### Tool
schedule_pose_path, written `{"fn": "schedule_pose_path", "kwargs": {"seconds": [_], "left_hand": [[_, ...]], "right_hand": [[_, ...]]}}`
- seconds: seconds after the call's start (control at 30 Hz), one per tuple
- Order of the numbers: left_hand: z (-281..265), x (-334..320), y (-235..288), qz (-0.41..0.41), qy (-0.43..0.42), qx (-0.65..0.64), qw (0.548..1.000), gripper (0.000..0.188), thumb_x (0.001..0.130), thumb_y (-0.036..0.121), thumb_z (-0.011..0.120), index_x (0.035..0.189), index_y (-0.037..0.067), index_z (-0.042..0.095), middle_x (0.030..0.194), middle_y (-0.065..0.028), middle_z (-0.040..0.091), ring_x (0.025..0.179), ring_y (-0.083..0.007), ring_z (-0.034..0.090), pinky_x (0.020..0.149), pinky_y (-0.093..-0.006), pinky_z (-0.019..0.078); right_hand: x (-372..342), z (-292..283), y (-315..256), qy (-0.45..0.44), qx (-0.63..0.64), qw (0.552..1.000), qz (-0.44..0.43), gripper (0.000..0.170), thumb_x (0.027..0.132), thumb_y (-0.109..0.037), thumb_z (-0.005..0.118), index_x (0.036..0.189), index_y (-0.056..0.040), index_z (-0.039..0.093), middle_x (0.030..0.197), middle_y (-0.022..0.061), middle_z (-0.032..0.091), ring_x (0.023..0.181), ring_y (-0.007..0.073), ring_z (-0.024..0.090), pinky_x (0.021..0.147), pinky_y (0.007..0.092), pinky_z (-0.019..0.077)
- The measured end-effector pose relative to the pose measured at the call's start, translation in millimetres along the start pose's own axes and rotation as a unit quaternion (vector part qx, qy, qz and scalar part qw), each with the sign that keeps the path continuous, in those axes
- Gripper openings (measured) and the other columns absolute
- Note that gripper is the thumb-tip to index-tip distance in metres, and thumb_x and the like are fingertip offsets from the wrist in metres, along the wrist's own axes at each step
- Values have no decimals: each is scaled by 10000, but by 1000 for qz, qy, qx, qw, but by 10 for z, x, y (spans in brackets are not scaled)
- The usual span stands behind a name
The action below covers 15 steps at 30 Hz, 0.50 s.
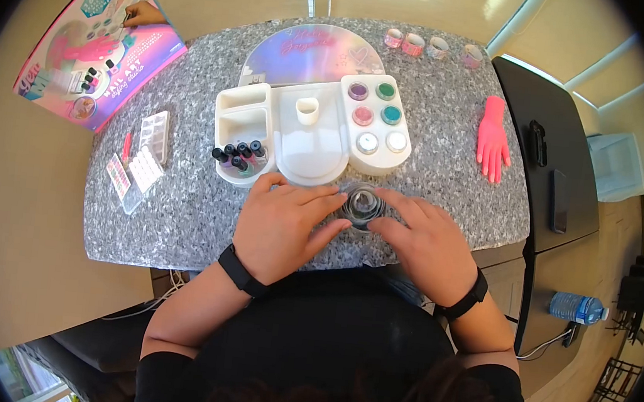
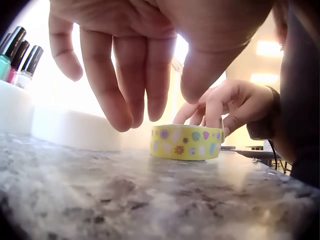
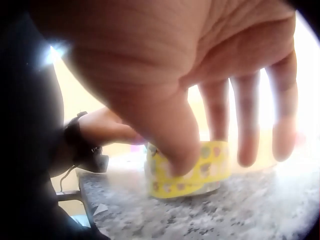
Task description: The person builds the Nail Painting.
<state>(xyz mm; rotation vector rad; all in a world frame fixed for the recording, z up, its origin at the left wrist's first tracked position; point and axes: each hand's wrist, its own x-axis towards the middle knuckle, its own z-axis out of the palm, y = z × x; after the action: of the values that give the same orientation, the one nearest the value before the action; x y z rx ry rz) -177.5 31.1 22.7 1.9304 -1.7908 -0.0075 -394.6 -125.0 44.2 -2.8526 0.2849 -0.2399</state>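
Yellow roll (image 2: 186, 143), pinched by your right hand (image 1: 432, 249) at its three o'clock; your left hand (image 1: 283, 222), at nine, fingers relaxed.

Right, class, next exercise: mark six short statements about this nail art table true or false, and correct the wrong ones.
1. The yellow roll is between the left hand and the right hand. True.
2. In the head view, the box stands left of the white case. True.
3. The white case holds four pots. False: it holds six pots.
4. The polish caps are white. False: the caps are black.
5. The pink model hand lies on the table. True.
6. Two rolls stand near the table's far edge. False: there are four rolls.
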Motion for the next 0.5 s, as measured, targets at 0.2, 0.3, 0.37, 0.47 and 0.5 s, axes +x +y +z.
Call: {"fn": "schedule_pose_path", "kwargs": {"seconds": [0.2, 0.3, 0.37, 0.47, 0.5], "left_hand": [[1, 26, 19, 22, 6, -16, 1000, 371, 931, 310, 860, 1277, 190, 799, 1328, 26, 788, 1102, -169, 739, 992, -419, 473], [22, 56, 19, 33, -4, -9, 999, 379, 924, 280, 856, 1286, 194, 787, 1392, 25, 754, 1140, -184, 725, 999, -429, 477], [63, 63, 10, 41, -4, -12, 999, 388, 915, 262, 854, 1287, 187, 774, 1420, 17, 733, 1161, -198, 714, 1002, -435, 485], [77, 52, -3, 37, -31, -30, 998, 384, 908, 249, 856, 1276, 184, 771, 1412, 6, 736, 1159, -216, 715, 1007, -426, 489], [82, 50, -7, 36, -30, -29, 998, 384, 908, 249, 856, 1276, 184, 771, 1412, 6, 736, 1159, -216, 715, 1007, -426, 489]], "right_hand": [[24, 29, 42, 48, 20, 999, 1, 347, 938, -69, 629, 1281, -106, 665, 1470, 129, 627, 1212, 337, 676, 1004, 452, 538], [58, 70, 80, 53, 11, 999, 1, 376, 933, -69, 638, 1306, -111, 656, 1465, 136, 626, 1203, 341, 679, 1001, 454, 542], [110, 114, 102, 84, 11, 996, 5, 351, 933, -82, 678, 1282, -115, 678, 1331, 133, 650, 1133, 351, 686, 948, 456, 557], [171, 155, 159, 46, 83, 995, 41, 279, 931, -112, 734, 1208, -115, 698, 1130, 117, 642, 1034, 353, 683, 867, 467, 568], [179, 177, 170, 46, 83, 995, 39, 279, 931, -112, 734, 1208, -115, 698, 1130, 117, 642, 1034, 353, 683, 867, 467, 568]]}}
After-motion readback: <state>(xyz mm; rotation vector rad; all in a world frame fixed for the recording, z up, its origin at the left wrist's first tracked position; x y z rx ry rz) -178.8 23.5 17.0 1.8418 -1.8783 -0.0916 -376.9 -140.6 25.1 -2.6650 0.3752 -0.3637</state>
